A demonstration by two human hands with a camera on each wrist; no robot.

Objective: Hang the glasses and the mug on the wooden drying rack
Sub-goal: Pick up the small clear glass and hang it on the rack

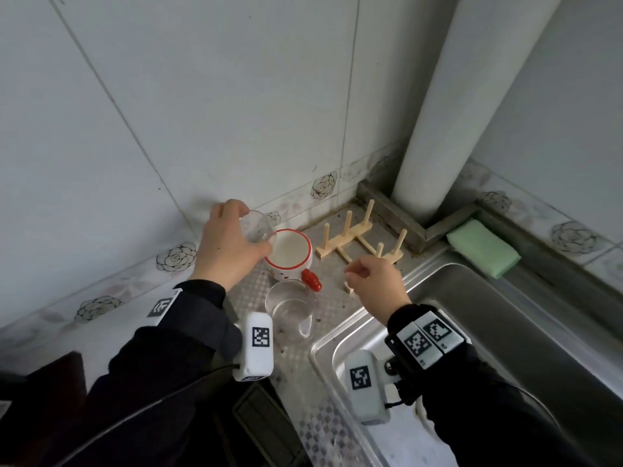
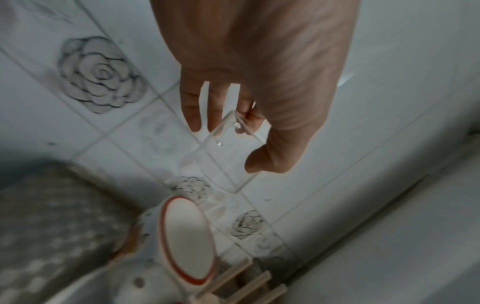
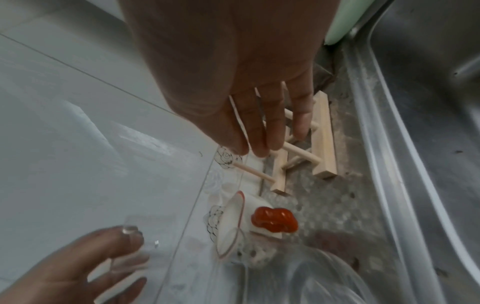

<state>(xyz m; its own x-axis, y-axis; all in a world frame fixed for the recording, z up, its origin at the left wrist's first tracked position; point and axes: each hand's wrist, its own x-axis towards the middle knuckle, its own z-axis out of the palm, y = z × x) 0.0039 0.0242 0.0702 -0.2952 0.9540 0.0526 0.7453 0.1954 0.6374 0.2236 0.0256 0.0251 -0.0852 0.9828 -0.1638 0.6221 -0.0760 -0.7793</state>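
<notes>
My left hand grips a clear glass and holds it tilted in the air, just above the white mug. The mug has a red rim and a red handle and stands on the counter. In the left wrist view the fingers and thumb curl round the glass. A second clear glass stands upright in front of the mug. To the right lies the wooden drying rack, its pegs bare. My right hand is over its near end, thumb and forefinger pinching a thin peg.
A steel sink fills the right side, right next to the rack. A green sponge lies on the ledge behind it. A thick white pipe rises in the corner. Tiled walls close in behind the counter.
</notes>
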